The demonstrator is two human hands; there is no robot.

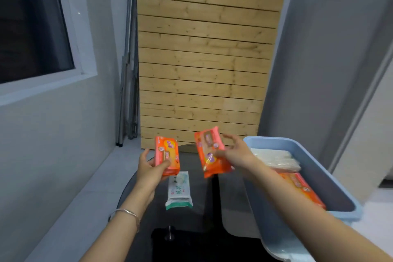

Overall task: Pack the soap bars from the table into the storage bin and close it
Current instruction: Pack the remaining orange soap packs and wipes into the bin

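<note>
My left hand (151, 168) grips an orange soap pack (167, 154) above the dark glass table (191, 229). In my right hand (236, 153) is a second orange soap pack (210, 153), tilted and held just left of the light blue storage bin (306, 149). A white and green soap pack (179, 190) lies flat on the table below the two hands. Inside the bin are a white soap pack (276, 159) at the far end and an orange soap pack (302, 189) nearer me, partly hidden by my right forearm.
A slatted wooden panel (204, 59) leans upright behind the table. Grey walls close in on both sides, with a window (32, 27) on the left. A pale, lid-like sheet (276, 240) lies under the bin's near end. A small metal post (169, 233) shows under the glass.
</note>
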